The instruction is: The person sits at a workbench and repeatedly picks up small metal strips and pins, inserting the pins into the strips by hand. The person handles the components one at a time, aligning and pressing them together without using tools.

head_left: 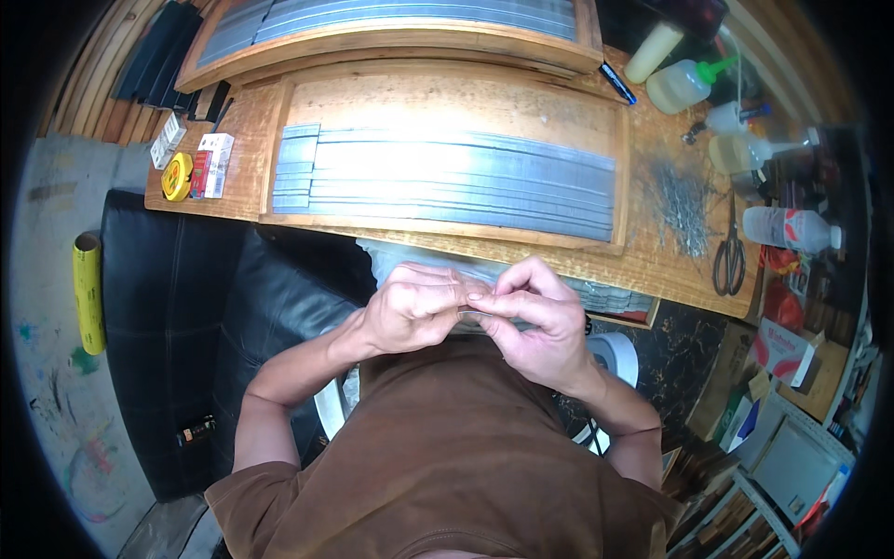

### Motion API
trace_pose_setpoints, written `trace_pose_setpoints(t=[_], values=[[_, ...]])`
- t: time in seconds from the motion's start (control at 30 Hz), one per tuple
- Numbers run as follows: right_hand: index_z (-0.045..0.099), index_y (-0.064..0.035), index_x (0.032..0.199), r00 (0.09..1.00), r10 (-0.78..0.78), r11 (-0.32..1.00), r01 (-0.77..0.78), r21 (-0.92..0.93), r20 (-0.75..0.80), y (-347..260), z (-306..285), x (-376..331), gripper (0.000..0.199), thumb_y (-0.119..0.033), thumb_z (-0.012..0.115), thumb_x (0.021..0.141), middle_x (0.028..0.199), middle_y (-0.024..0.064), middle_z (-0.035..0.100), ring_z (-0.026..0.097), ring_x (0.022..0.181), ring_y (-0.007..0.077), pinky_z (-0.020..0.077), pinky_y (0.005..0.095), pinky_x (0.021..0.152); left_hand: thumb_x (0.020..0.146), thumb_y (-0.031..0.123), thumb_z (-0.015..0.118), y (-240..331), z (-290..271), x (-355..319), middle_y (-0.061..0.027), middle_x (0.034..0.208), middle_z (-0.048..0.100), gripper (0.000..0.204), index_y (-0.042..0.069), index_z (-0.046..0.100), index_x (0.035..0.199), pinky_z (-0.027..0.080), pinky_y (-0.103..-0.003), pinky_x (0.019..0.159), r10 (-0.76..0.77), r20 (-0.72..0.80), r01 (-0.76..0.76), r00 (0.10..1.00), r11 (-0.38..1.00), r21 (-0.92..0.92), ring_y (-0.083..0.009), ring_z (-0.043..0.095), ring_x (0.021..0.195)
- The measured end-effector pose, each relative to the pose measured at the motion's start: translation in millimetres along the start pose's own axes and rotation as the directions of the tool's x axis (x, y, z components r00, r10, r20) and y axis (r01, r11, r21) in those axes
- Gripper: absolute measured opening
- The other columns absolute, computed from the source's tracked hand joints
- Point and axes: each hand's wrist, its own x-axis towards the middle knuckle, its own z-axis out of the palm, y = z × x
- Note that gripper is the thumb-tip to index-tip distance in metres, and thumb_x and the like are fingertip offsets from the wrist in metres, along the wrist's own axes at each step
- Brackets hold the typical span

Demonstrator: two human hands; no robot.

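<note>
My left hand (416, 306) and my right hand (543, 324) meet in front of my body, just short of the table edge. Both are closed, with thumbs and fingertips pinched together. Between them shows a thin, slightly bowed wire-like piece (475, 312); the fingers cover most of it. Beyond the hands, flat grey metal strips (447, 191) lie side by side in a shallow wooden tray (400, 88). To the right on the table is a loose heap of thin metal wires (684, 207).
Scissors (729, 252), a marker (618, 84) and several bottles (680, 86) stand or lie at the right. A yellow tape measure (177, 177) and small boxes (215, 164) sit at the left. An open drawer (643, 315) projects under the table; a black sofa (172, 326) is left.
</note>
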Motion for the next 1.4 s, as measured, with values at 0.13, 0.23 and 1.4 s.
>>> trace_pose_setpoints(t=[0.13,0.23,1.4], values=[[0.08,-0.0011,0.104,0.988,-0.147,0.988,0.149,-0.038,0.052,-6.5,-6.5,30.0,0.03,0.009,0.084,0.075,0.088,0.0071,0.063,0.064,0.08,0.0189,0.0522,0.0305,0.065,0.075,-0.017,0.067,0.5,-8.9,19.1,-0.0202,0.099,0.078,0.034,-0.004,0.076,0.105,0.063,-0.037,0.081,0.12,-0.047,-0.109,0.992,0.978,0.178,-0.0333,0.078,0.091],[0.08,-0.0008,0.103,0.992,-0.123,0.992,0.122,0.037,0.032,2.5,-4.0,35.0,0.03,0.01,0.084,0.076,0.088,0.0075,0.064,0.064,0.081,0.0195,0.052,0.0304,0.066,0.078,-0.014,0.068,1.2,-11.7,21.6,-0.0192,0.098,0.078,0.03,-0.003,0.076,0.105,0.063,-0.036,0.08,0.01,-0.056,-0.005,0.998,0.997,0.081,-0.0331,0.078,0.089],[0.075,0.0015,0.105,0.665,0.697,0.33,-0.629,0.704,0.267,62.1,32.5,-34.5,0.015,-0.012,0.07,0.103,0.08,0.0015,0.068,0.059,0.064,0.0041,0.0477,0.0198,0.056,0.099,0.012,0.074,-32.7,7.6,-14.6,-0.0131,0.101,0.08,0.02,-0.001,0.076,0.114,0.063,-0.026,0.07,-0.724,0.48,0.818,0.496,0.203,-0.538,-0.019,0.079,0.089]])
